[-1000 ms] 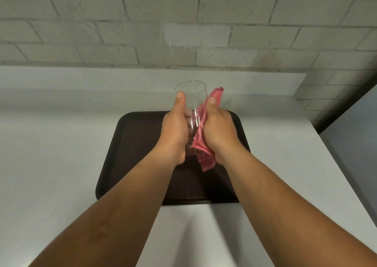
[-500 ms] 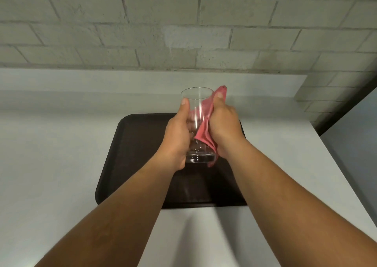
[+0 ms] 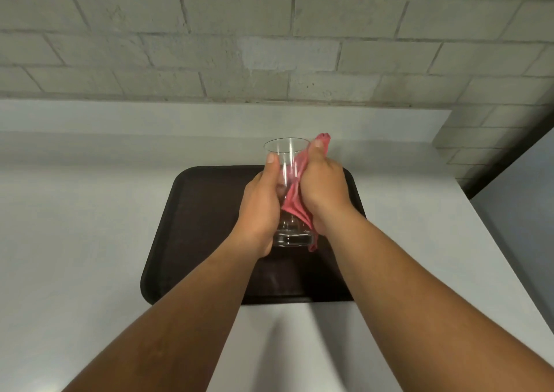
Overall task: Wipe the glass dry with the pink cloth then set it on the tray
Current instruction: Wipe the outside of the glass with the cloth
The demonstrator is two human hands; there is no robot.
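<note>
Plainly, the glass [image 3: 292,193] was a tall, clear tumbler with smooth, slightly flaring walls and a thick, heavy base, held upright in the air above the tray [image 3: 195,226] — whether its base touched the tray could not be told. The left hand [image 3: 260,208] wrapped around the glass's left side, its grip closed on the wall, the thumb lying up along the glass with its nail just below the rim. The right hand [image 3: 323,187] pressed the pink cloth [image 3: 295,202] against the glass's right side, its grip closed over the fabric with the thumb near the rim. The cloth was soft and crumpled, bunched into folds between palm and glass; one corner stuck up above the right thumb, level with the rim, and a lower edge hung down beside the base. Through the transparent wall the pink folds and the fingers behind showed faintly.

The tray was a dark brown rectangle with rounded corners and a low raised lip, its surface matte with a dull sheen. It lay flat on the table [image 3: 75,241] — a smooth, pale grey-white top, plain and even. Behind the table rose a low, pale ledge, and above it a wall [image 3: 269,31] of rough, grey-painted blocks with recessed joints. Both forearms were bare, reaching in from the bottom edge.
</note>
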